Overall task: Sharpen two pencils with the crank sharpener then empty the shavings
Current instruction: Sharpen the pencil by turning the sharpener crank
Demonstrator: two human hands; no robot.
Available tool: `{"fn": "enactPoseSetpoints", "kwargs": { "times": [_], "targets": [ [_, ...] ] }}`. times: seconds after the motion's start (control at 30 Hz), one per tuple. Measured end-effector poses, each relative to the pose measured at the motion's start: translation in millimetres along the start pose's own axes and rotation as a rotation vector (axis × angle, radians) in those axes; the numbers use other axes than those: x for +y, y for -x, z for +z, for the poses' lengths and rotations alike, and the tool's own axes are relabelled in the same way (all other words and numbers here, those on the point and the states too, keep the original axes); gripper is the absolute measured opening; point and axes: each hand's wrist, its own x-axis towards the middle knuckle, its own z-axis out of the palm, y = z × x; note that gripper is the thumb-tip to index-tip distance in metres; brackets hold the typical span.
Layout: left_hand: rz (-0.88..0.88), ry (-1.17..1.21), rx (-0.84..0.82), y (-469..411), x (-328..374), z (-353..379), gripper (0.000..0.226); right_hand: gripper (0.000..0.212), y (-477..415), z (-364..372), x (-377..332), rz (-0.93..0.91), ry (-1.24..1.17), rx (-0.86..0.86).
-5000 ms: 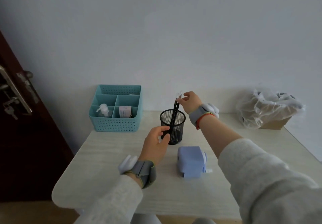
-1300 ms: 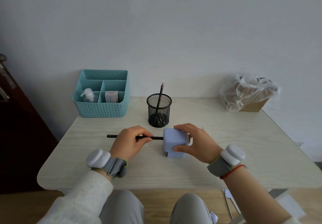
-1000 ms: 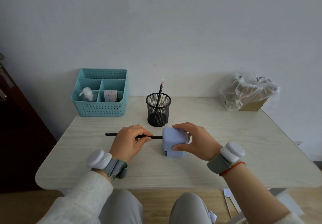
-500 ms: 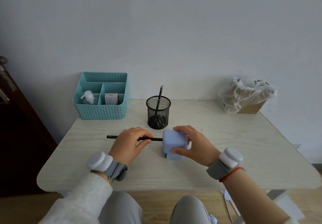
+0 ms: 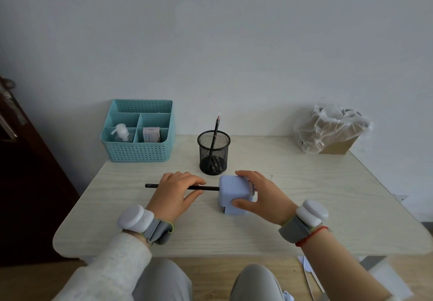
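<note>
Head view: sharpener point(image 5: 232, 193) on pale wood-grain table point(image 5: 328, 197) against plain wall point(image 5: 210, 43).

I sit at a pale wooden table point(image 5: 328, 207) that stands against a plain white wall point(image 5: 234, 43). At the far left of it is a teal organizer point(image 5: 140, 153) with four compartments. The front left one holds a clear pump bottle point(image 5: 121, 133), and the front right one holds a small white box point(image 5: 151, 134). Right of the organizer stands a black mesh cup point(image 5: 213, 158). In the far right corner I see a cardboard box point(image 5: 339, 147) with a clear plastic bag point(image 5: 328, 127) over it. A dark brown door point(image 5: 28, 195) is at my left.
</note>
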Motion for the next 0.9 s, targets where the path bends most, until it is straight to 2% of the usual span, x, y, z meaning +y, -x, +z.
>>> {"fn": "enactPoseSetpoints", "kwargs": {
  "times": [0.3,0.4,0.47,0.53,0.6,0.67,0.8,0.9],
  "targets": [
    [-0.013,-0.042,-0.011,2,1,-1,0.024,0.071,1,0,-2,0.020,-0.002,-0.007],
    [-0.001,-0.115,0.070,5,4,-3,0.028,0.079,3,-2,-5,0.052,-0.051,-0.010],
    [-0.033,-0.060,0.178,12,9,-5,0.026,0.084,8,-7,-6,0.077,-0.114,0.037],
    [-0.048,0.050,0.241,25,14,-2,0.019,0.071,14,-11,-2,0.095,-0.182,0.161],
    [-0.101,0.159,0.124,39,19,7,0.013,0.034,21,-13,7,0.118,-0.202,0.263],
    [-0.144,0.217,-0.070,49,22,21,0.010,0.008,26,-11,15,0.147,-0.132,0.251],
    [-0.153,0.173,-0.199,43,28,44,0.045,0.004,33,1,22,0.194,-0.058,0.146],
    [-0.192,0.157,-0.245,28,33,51,0.055,0.015,35,7,24,0.227,-0.025,0.125]
  ]
}}
